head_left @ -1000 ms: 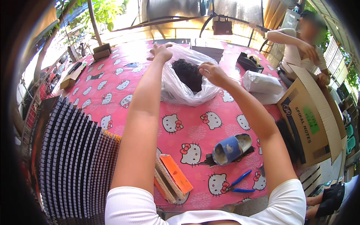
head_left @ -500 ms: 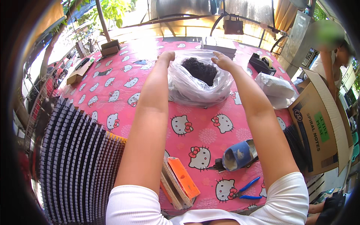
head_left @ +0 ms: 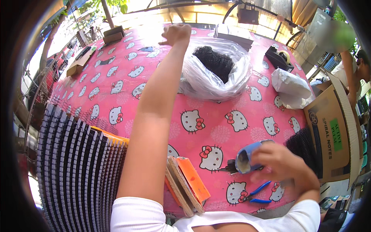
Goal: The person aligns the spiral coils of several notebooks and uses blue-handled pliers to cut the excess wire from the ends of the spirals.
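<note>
A translucent plastic bag stands at the far middle of the table, its mouth spread wide around a mass of black coils. My left hand hovers beyond the bag's far left side, fingers apart and bent, holding nothing visible. Over the right part of a short blue tube-like thing hangs my right hand, blurred by motion. Whether it touches the tube cannot be made out. A black piece sticks out at the tube's left. Just nearer lie blue-handled pliers, jaws pointing left.
Black spiral-bound stacks rise at the left. Orange-and-cardboard pieces stand near the front edge. To the right are a wrapped white package, a tape dispenser and an open carton, where another person leans.
My right hand has left the bag's rim and come back to the blue tube. My left hand has left the bag, moving up and outward. The view has shifted slightly.
</note>
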A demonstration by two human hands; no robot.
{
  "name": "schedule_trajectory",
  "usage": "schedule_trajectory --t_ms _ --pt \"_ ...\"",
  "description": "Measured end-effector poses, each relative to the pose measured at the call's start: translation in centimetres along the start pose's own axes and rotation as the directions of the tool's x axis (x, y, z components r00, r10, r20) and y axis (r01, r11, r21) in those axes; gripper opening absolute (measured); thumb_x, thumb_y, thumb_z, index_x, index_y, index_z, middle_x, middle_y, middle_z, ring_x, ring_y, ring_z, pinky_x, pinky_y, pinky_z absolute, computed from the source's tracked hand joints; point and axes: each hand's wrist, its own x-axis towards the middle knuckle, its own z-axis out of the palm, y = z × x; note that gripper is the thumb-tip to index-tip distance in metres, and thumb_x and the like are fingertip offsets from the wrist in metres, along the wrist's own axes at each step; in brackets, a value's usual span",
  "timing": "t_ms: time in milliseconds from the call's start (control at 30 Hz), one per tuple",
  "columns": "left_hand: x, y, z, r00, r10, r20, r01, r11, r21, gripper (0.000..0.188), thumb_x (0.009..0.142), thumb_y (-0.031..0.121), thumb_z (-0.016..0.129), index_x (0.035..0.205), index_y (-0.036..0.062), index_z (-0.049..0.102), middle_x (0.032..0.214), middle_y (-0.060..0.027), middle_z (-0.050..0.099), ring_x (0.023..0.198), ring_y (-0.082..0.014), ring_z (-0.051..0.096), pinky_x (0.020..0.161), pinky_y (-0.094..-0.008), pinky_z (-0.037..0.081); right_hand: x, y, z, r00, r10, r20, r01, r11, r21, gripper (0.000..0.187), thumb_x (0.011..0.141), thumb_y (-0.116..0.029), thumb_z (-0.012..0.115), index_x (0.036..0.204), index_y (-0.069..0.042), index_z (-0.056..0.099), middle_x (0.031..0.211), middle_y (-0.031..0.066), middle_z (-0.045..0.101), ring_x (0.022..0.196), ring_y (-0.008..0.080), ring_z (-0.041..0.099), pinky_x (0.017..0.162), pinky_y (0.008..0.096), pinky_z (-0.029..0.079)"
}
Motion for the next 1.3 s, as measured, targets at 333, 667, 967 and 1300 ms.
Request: schedule_trajectory --t_ms 333,667,967,1300 --pt "-6.6 7.8 4.0 0.964 0.169 -0.204 -0.229 0.921 -0.316 0.016 0.068 0.016 0.062 0.081 0.0143 0.071 0.117 -0.0112 0.056 0.120 -0.0277 0.044 0.101 -0.0648 0.024 -10.8 -3.5 13.4 0.924 0.337 -0.180 -0.361 0.925 -0.119 0.065 0.063 -0.035 0.077 0.118 -0.008 0.056 0.118 0.0132 0.051 0.113 0.0344 0.046 0.097 0.0494 0.033" --pt "-18.9 13.4 -8.6 0.961 0.254 0.109 -0.039 0.516 -0.856 0.016 0.064 -0.005 0.057 0.075 0.0054 0.062 0.107 -0.0137 0.055 0.107 -0.0298 0.052 0.096 -0.0409 0.037 -9.7 -0.3 11.9 0.797 0.595 -0.101 -0.576 0.800 0.167 0.029 0.086 -0.013 0.059 0.108 0.005 0.055 0.103 0.0192 0.060 0.098 0.0309 0.058 0.084 0.0364 0.046" --pt "-38.7 5.6 -36.5 0.574 0.818 0.017 -0.675 0.486 -0.555 0.043 0.073 0.009 0.064 0.114 0.0007 0.052 0.117 -0.0162 0.053 0.116 -0.0314 0.046 0.098 -0.0411 0.036 -10.2 -4.5 17.3 0.738 0.431 -0.520 -0.578 0.801 -0.156 0.045 0.083 -0.018 0.062 0.122 0.000 0.050 0.108 0.0236 0.050 0.100 0.0372 0.051 0.086 0.0418 0.041" --pt "-38.2 1.0 -48.2 0.713 0.570 -0.408 -0.598 0.798 0.069 0.032 0.079 0.012 0.071 0.104 0.0039 0.053 0.101 -0.0079 0.059 0.092 -0.0187 0.057 0.081 -0.0328 0.047 5.7 -17.7 18.1 0.908 0.151 -0.390 -0.033 0.956 0.293 0.029 0.091 -0.022 0.054 0.111 -0.001 0.051 0.105 0.0204 0.056 0.099 0.0359 0.056 0.085 0.0411 0.043"
